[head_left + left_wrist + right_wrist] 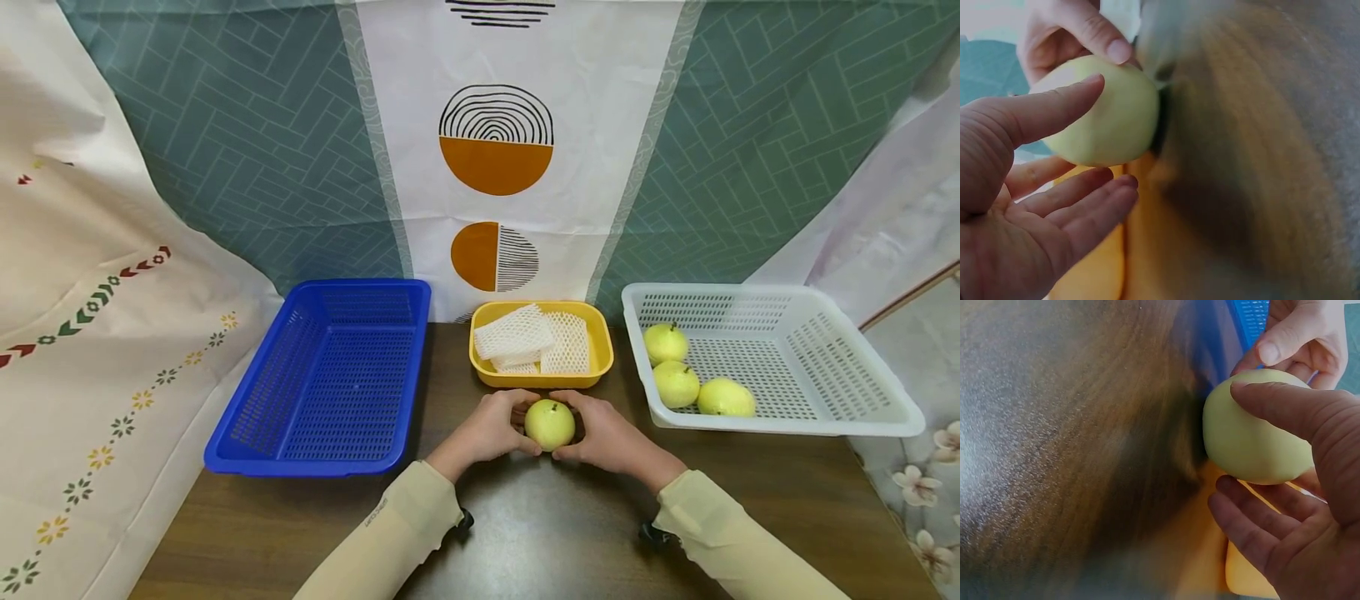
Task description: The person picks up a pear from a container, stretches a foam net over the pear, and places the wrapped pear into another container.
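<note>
Both hands hold a round yellow-green pear at the table's middle, its stem upward in the head view. My left hand grips its left side between thumb and fingers. On the opposite side, my right hand grips it the same way. The left wrist view shows the left thumb lying across the pear, with the fingers on its far side. From the right wrist, the pear sits between the right thumb and curved fingers. Just behind the hands is a yellow basket containing white foam fruit nets.
A blue plastic basket with nothing in it stands at the left. At the right, a white basket holds three more pears along its left side. Patterned cloth hangs behind the brown wooden table.
</note>
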A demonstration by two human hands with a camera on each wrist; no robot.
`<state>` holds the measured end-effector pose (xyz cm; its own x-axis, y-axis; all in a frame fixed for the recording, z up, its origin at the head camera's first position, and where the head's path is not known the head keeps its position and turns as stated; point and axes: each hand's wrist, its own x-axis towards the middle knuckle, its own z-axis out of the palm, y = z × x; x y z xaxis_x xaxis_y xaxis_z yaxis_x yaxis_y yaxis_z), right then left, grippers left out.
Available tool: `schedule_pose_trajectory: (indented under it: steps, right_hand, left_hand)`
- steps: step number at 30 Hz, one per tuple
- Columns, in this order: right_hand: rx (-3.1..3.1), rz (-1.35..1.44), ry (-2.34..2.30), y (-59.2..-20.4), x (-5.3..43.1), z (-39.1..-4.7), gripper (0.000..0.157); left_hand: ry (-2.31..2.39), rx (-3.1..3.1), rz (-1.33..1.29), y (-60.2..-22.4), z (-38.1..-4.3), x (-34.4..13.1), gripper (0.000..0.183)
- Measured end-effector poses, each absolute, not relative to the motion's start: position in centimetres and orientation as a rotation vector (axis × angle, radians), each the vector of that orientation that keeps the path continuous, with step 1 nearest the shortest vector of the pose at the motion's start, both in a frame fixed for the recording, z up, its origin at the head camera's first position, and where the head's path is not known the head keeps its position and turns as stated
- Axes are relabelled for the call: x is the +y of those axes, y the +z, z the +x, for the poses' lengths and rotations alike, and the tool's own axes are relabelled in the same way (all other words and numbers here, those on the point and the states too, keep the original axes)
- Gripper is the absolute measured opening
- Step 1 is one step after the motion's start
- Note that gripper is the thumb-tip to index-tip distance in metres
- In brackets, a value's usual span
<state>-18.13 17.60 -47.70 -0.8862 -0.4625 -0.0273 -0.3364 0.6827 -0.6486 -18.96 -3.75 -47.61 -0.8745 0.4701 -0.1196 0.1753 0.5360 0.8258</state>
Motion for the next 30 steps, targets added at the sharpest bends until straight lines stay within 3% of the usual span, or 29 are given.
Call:
schedule_pose_trajectory:
  steps: [10,17,23,30]
  right_hand:
    - [2.744,-0.639,-1.011,-45.1,18.6,-17.8,0.083]
    - [2.831,-0.544,-1.054,-41.6,19.0,-19.2,0.068]
    - [2.948,-0.504,-1.038,-40.9,18.8,-21.2,0.053]
    - [3.041,-0.397,-0.884,-41.5,18.5,-23.0,0.054]
  left_hand:
    - [1.441,2.707,0.481,-44.3,-18.9,-4.7,0.033]
    - [1.677,2.848,0.234,-44.5,-19.7,-5.1,0.029]
    - [1.817,2.991,-0.018,-45.7,-20.5,-5.5,0.026]
    - [1.821,3.076,-0.195,-47.0,-20.8,-5.8,0.023]
